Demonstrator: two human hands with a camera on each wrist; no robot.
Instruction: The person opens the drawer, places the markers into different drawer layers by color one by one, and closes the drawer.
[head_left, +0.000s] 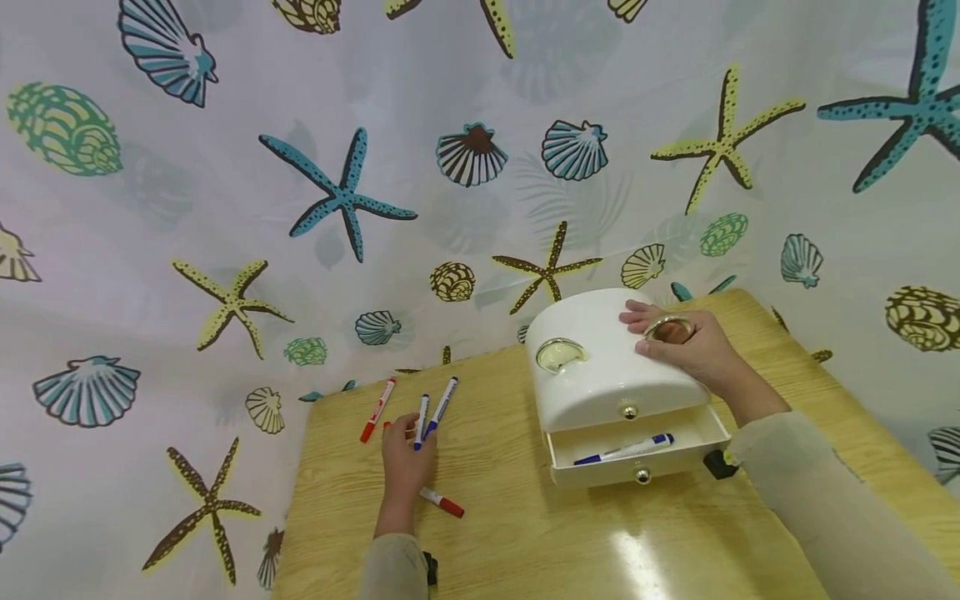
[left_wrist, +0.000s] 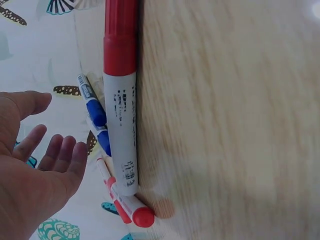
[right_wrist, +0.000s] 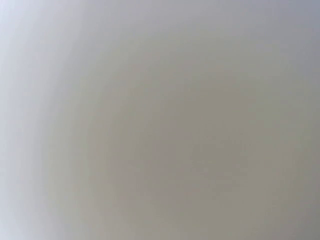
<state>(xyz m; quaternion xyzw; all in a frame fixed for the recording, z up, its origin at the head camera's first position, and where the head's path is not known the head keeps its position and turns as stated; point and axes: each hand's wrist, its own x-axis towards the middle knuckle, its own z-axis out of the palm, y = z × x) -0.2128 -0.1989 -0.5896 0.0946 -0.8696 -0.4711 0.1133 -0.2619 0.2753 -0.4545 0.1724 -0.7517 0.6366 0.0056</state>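
Note:
My left hand [head_left: 408,458] hovers by the loose markers, its fingers loosely bent and nothing between them in the left wrist view. Two blue markers, one [head_left: 422,422] by the fingertips and one [head_left: 442,404] beyond, lie near it. A red marker [head_left: 377,410] lies farther left; another red marker [head_left: 444,502] sits beside the wrist, and one more red tip shows at the fingers. My right hand [head_left: 686,342] rests on the white drawer box [head_left: 592,333], thumb and fingers extended around a gold ring fitting [head_left: 670,320]. The right wrist view is only a blur.
The box's lower drawer [head_left: 600,477] is pulled out, with a blue-capped marker [head_left: 626,450] inside. Its upper drawer, with a round knob [head_left: 628,412], is closed. A shell-and-starfish curtain [head_left: 420,308] hangs behind the wooden table [head_left: 510,533].

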